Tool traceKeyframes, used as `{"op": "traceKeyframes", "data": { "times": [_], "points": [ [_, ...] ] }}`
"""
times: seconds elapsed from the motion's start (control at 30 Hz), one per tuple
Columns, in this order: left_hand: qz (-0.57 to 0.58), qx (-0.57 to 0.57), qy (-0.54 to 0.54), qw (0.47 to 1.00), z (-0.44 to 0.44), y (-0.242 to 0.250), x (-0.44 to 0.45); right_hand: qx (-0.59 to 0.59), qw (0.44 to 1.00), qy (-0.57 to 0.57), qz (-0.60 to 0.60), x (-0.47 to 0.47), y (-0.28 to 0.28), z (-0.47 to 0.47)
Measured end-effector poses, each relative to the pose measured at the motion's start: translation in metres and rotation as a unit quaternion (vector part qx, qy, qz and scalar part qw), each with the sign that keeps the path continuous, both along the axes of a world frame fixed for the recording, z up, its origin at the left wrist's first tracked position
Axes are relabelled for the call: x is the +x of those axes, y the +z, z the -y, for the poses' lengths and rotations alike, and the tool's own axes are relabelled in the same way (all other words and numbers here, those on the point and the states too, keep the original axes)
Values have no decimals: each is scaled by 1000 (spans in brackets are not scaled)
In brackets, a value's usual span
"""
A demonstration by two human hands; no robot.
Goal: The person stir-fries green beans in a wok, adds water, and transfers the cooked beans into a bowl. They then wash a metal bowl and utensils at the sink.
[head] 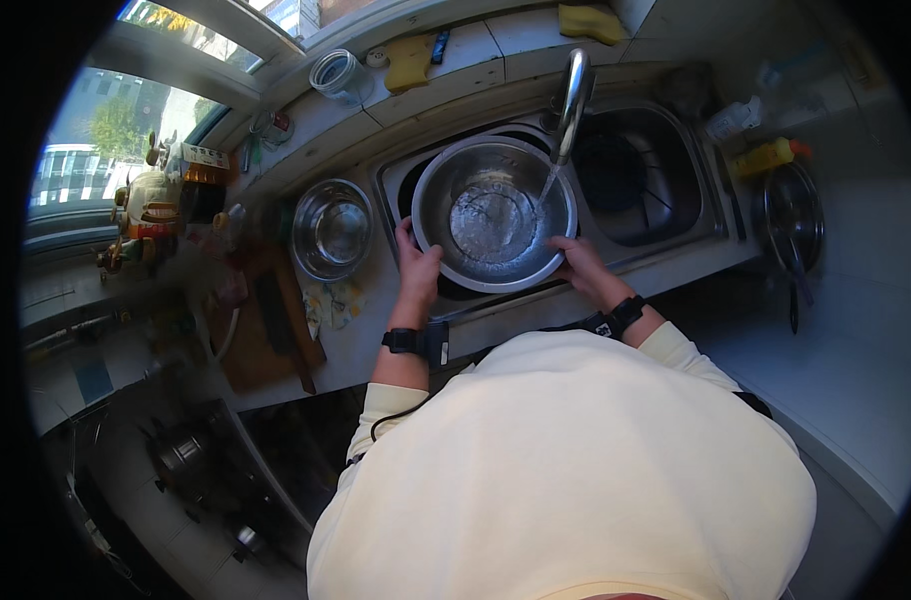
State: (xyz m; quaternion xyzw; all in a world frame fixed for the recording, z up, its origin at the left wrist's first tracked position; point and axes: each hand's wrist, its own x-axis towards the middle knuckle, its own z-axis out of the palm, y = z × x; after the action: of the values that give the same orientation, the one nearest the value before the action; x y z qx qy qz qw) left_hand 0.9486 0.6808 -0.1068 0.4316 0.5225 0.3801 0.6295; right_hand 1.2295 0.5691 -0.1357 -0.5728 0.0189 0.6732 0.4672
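A large stainless steel basin [440,202] sits over the left bowl of the double sink [714,202]. Water runs from the chrome faucet [573,105] into its right side, and some water covers the bottom. My left hand [419,262] grips the basin's left rim, thumb over the edge. On the lower right rim, my right hand [579,262] holds the basin too, its fingers partly hidden below. Black bands circle both my wrists.
Left of the sink stands a smaller metal bowl [332,231], near a wooden cutting board [257,330]. Yellow sponges [408,64] and a glass jar [341,78] line the window ledge. Condiment bottles [152,202] crowd the left corner. Right of the sink are a yellow bottle [764,157] and a pan [789,217].
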Motion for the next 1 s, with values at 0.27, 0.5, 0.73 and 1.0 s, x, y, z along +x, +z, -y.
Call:
{"op": "traceKeyframes", "data": {
  "times": [0.27, 0.5, 0.73, 1.0],
  "points": [
    [-442, 125, -134, 878, -6, -44, 55, 11, 995, 78, 68, 16, 5, 0],
    [-198, 116, -448, 864, 68, -75, 119, 169, 934, -26, 314, -10, -17, 7],
    [-522, 273, -332, 736, 26, -102, 88, 144, 928, -17, 342, -11, 8, 7],
    [-234, -71, -58, 968, 3, -132, 87, -10, 930, 212, 300, 46, 100, -33]
  ]
}}
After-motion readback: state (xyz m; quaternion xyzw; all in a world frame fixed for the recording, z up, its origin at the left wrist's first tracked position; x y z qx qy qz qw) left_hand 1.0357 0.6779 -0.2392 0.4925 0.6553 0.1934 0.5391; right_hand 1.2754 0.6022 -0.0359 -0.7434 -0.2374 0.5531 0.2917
